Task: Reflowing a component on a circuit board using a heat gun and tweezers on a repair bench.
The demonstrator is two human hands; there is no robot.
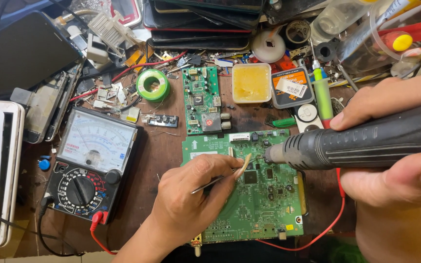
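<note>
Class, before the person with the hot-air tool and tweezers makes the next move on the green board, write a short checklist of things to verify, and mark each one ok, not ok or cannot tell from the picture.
1. Right hand has a firm grip on the hot-air tool: ok.
2. Nozzle aimed at the board: ok.
3. Left hand holds the tweezers, tips near the nozzle: ok.
4. Board lying flat on the bench: ok.
5. Red lead kept off the board: not ok, it runs along the board's right edge.
6. Tool hot: cannot tell.
</note>
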